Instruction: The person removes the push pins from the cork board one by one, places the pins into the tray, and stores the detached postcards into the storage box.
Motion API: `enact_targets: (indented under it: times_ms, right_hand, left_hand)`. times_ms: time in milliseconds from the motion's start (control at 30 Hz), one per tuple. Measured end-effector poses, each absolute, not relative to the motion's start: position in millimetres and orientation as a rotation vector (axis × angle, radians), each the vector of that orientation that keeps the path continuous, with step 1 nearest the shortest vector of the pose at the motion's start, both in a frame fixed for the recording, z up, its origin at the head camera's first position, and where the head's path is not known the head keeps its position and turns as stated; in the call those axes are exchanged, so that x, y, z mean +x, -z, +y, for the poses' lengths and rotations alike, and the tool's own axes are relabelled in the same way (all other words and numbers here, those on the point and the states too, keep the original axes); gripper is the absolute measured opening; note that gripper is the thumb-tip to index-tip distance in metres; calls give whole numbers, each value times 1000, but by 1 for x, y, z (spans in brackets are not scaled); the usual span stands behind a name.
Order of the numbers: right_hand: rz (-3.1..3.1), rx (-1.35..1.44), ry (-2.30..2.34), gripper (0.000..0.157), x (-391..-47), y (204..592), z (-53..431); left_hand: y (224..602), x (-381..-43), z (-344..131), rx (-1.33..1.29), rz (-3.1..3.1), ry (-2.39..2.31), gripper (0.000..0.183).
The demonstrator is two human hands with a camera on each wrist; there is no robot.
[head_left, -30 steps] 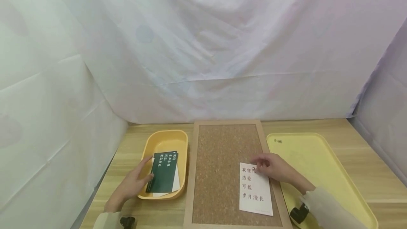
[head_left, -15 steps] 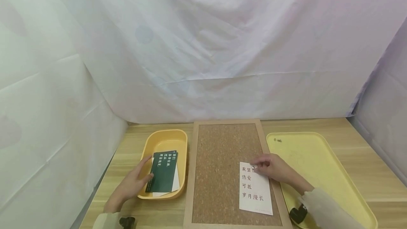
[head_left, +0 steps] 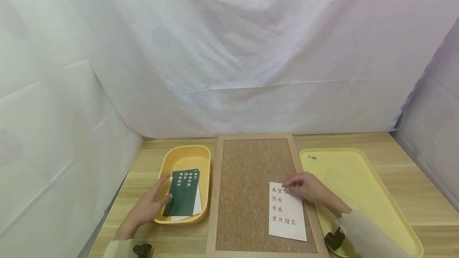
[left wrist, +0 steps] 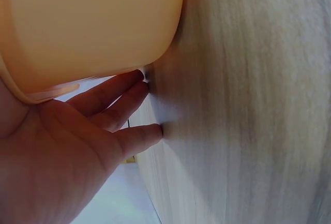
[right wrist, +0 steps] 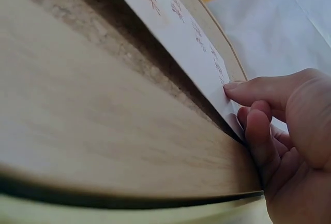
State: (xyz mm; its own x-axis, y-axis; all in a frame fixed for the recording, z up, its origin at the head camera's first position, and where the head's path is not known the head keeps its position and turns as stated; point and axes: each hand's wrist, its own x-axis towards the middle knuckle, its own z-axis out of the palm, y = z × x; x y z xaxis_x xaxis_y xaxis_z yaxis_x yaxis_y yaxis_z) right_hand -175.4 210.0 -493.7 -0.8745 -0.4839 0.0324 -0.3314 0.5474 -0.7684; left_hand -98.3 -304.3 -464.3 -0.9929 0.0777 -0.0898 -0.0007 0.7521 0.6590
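Observation:
My right hand (head_left: pixel 306 187) is at the top right corner of a white card (head_left: pixel 287 220) with dark red Chinese characters. Its thumb and forefinger pinch a small pushpin (head_left: pixel 284 188), which they partly hide. In the right wrist view the thumb (right wrist: pixel 253 90) touches the card and the other fingers curl by its edge. The card lies on a wood-framed corkboard (head_left: pixel 247 194). My left hand (head_left: pixel 145 206) rests over the left rim of a yellow-orange bin (head_left: pixel 190 152), its fingers relaxed. Beneath the bin's outer wall, several fingertips (left wrist: pixel 155 131) touch the table.
Inside the bin lies a dark green card (head_left: pixel 183 196) with white characters, with other cards under it. Right of the corkboard, a pale yellow tray (head_left: pixel 337 166) has several small dark objects (head_left: pixel 312 157) near its far corner. A white curtain (head_left: pixel 233 71) hangs behind the table.
My right fingertips have shifted slightly around the pushpin, which now shows less. The left hand and the card stay in place on the bin and corkboard.

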Motion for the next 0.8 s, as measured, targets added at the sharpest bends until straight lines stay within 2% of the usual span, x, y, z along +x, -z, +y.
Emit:
enact_targets:
  times_ms: [800]
  right_hand:
    - [2425,-610,1280,10,-181,489,207]
  left_hand:
    - [460,-96,-300,285,3067,-1099,58]
